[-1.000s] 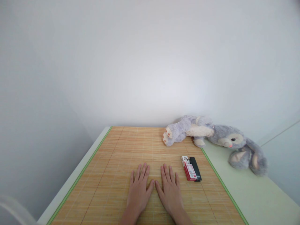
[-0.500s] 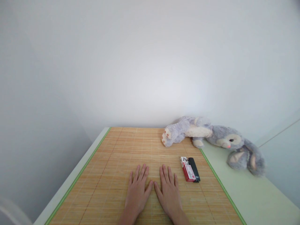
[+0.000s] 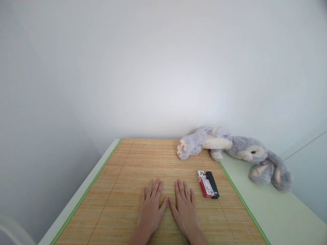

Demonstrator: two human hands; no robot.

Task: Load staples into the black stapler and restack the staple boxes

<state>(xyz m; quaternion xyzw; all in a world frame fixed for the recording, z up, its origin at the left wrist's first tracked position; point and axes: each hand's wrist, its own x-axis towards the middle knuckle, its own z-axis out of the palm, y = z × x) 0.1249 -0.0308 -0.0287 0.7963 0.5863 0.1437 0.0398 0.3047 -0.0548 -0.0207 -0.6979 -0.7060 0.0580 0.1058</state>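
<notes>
My left hand [image 3: 150, 208] lies flat, palm down, on a bamboo mat [image 3: 122, 194], its fingers spread and nothing held. Beside it my right hand [image 3: 184, 208] rests the same way, also bare of any object. The two thumbs point toward each other with their tips nearly touching. To the right of my right hand is a small red and white box [image 3: 205, 184] with a staple-like picture on its end. A black stapler [image 3: 212, 184] lies along the box's right side, close against it.
A grey plush rabbit [image 3: 217, 143] lies on its side at the back right, partly on the mat, its ears over the pale tabletop [image 3: 270, 211]. A white wall [image 3: 163, 68] rises behind the table. A blurred pale curved thing [image 3: 15, 231] shows at the lower left.
The whole view has shifted very slightly, with things appearing a little farther right. Both hands stay flat in the same place on the mat.
</notes>
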